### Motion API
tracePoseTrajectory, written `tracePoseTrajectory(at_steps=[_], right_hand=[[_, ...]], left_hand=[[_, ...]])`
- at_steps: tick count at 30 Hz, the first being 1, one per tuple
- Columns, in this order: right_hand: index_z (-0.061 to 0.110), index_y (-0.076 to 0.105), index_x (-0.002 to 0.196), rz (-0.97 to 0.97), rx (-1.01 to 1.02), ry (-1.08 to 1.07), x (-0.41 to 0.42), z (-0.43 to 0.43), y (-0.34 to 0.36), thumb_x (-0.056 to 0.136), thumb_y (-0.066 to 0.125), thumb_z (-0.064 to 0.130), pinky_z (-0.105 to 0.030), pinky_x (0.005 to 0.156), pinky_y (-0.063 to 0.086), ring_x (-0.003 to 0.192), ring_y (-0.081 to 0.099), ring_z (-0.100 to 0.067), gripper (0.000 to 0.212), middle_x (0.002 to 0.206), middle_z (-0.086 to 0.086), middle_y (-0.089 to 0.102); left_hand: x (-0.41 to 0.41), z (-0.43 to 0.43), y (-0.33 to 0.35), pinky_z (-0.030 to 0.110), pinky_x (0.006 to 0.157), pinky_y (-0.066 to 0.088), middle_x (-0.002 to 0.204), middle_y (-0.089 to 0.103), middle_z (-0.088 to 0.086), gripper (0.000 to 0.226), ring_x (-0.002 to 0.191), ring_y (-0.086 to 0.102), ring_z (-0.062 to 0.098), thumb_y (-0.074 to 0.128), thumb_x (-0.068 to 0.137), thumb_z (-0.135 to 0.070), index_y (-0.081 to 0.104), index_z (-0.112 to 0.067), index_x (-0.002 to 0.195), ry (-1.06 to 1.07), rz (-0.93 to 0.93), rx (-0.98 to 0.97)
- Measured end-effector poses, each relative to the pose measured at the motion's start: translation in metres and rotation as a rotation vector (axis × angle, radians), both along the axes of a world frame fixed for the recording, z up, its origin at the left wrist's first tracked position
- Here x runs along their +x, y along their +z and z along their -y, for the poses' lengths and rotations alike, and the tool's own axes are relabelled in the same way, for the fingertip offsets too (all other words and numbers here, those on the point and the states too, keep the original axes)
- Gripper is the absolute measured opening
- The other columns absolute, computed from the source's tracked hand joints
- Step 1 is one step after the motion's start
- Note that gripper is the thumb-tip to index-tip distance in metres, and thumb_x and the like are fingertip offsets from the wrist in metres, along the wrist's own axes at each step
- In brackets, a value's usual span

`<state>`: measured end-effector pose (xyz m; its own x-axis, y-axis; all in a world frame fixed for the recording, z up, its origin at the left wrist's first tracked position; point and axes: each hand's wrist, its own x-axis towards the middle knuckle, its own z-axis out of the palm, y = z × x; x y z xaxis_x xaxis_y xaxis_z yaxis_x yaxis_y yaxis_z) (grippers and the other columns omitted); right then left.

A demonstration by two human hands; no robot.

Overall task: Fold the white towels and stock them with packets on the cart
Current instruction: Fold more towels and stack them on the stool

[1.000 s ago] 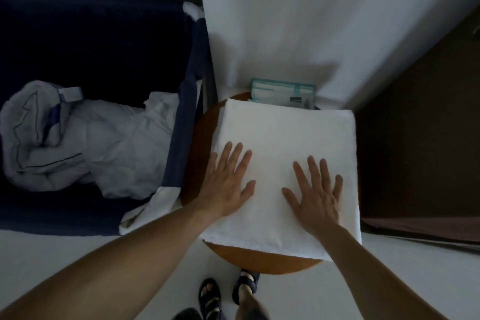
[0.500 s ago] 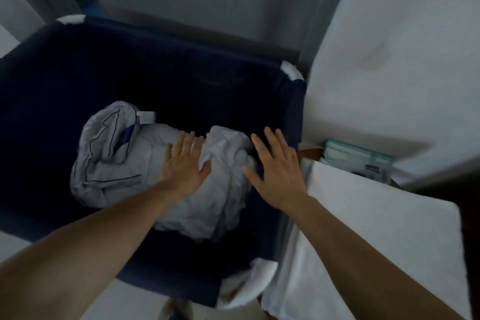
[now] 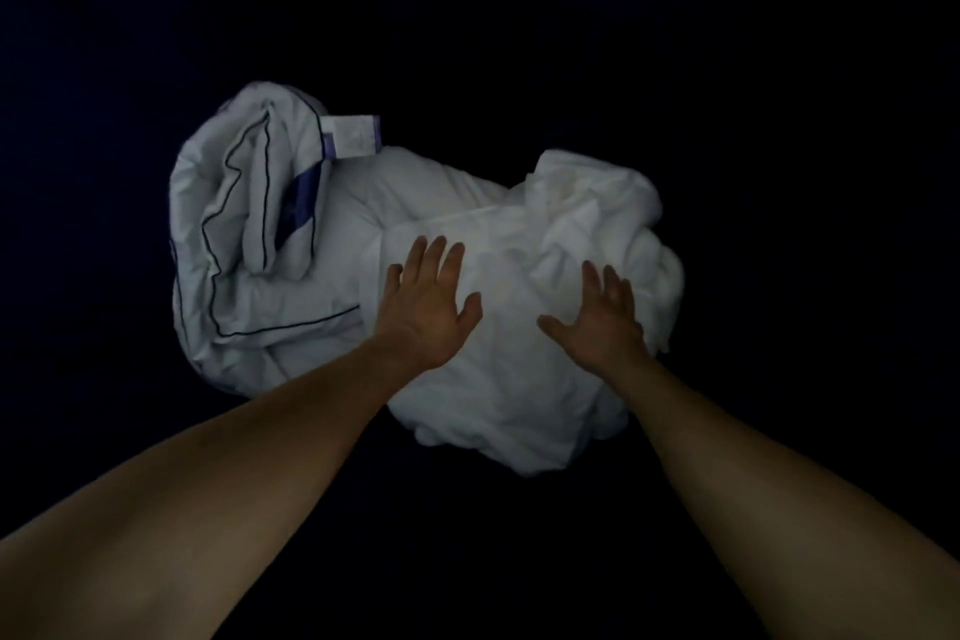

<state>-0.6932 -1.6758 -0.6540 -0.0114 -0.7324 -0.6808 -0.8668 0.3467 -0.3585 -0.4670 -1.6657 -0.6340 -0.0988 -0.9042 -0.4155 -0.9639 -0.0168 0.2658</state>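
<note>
A crumpled white towel (image 3: 530, 369) lies in a heap inside a dark blue laundry bin (image 3: 779, 120). Both my arms reach down over the heap. My left hand (image 3: 426, 301) is spread with straight fingers above the towel's left part. Over the towel's right part, my right hand (image 3: 602, 322) is also spread with straight fingers. Neither hand grips any cloth. Whether the palms touch the towel I cannot tell. The folded towel and the packets are out of view.
A white pillowcase with thin dark piping and a blue stripe (image 3: 260, 244) lies bunched to the left of the towel, with a white label (image 3: 353, 135) at its top. Dark bin fabric fills the rest of the view.
A second ago both hands pressed flat on a folded towel on the round table. They swung left into the bin, and my head now looks straight down into it.
</note>
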Motion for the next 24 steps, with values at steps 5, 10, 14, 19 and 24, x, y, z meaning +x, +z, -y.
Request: tracePoseTrajectory(at_steps=[5, 10, 14, 19, 24], right_hand=[[0.021, -0.025, 0.151, -0.140, 0.062, -0.031, 0.028, 0.005, -0.061, 0.065, 0.073, 0.073, -0.071, 0.110, 0.013, 0.149, -0.010, -0.031, 0.140, 0.162, -0.010, -0.014], [-0.003, 0.014, 0.151, -0.388, -0.116, 0.093, 0.048, -0.013, -0.089, 0.055, 0.088, 0.048, -0.069, 0.088, 0.042, 0.116, 0.049, -0.037, 0.132, 0.127, -0.024, 0.047], [-0.005, 0.065, 0.101, -0.308, -0.227, 0.124, 0.037, -0.042, -0.079, 0.025, 0.088, 0.022, -0.048, 0.054, 0.051, 0.058, 0.060, -0.033, 0.084, 0.072, -0.018, 0.061], [0.010, 0.064, 0.111, -0.184, -0.259, 0.108, 0.025, -0.056, -0.001, 0.066, 0.077, 0.027, -0.047, 0.070, 0.047, 0.081, 0.062, -0.037, 0.049, 0.091, -0.013, 0.063], [0.015, 0.063, 0.106, -0.049, -0.558, 0.155, -0.002, -0.053, 0.087, 0.062, 0.082, 0.027, -0.041, 0.059, 0.048, 0.067, 0.063, -0.030, 0.049, 0.081, -0.006, 0.063]], left_hand=[[0.013, 0.008, -0.054, 0.050, 0.119, 0.012, 0.164, 0.015, 0.010, 0.095, 0.152, 0.007, 0.028, 0.003, 0.079, -0.066, 0.015, -0.014, 0.157, -0.005, -0.017, 0.041], [0.008, 0.011, -0.071, 0.051, 0.116, 0.017, 0.162, 0.022, 0.012, 0.091, 0.150, 0.015, 0.030, 0.011, 0.083, -0.064, 0.024, -0.011, 0.155, -0.011, -0.083, 0.034], [0.000, 0.007, -0.055, 0.048, 0.119, 0.017, 0.163, 0.019, 0.011, 0.096, 0.150, 0.013, 0.028, 0.013, 0.079, -0.070, 0.018, -0.014, 0.157, -0.017, -0.152, 0.089], [-0.002, 0.010, -0.002, 0.044, 0.123, 0.013, 0.164, 0.010, 0.006, 0.117, 0.151, 0.008, 0.023, 0.036, 0.058, -0.081, -0.006, -0.028, 0.152, -0.101, -0.288, 0.282], [-0.023, 0.017, 0.072, 0.056, 0.120, 0.008, 0.164, -0.008, -0.005, 0.125, 0.151, -0.011, 0.021, 0.057, 0.049, -0.082, -0.024, -0.055, 0.141, -0.250, -0.239, 0.233]])
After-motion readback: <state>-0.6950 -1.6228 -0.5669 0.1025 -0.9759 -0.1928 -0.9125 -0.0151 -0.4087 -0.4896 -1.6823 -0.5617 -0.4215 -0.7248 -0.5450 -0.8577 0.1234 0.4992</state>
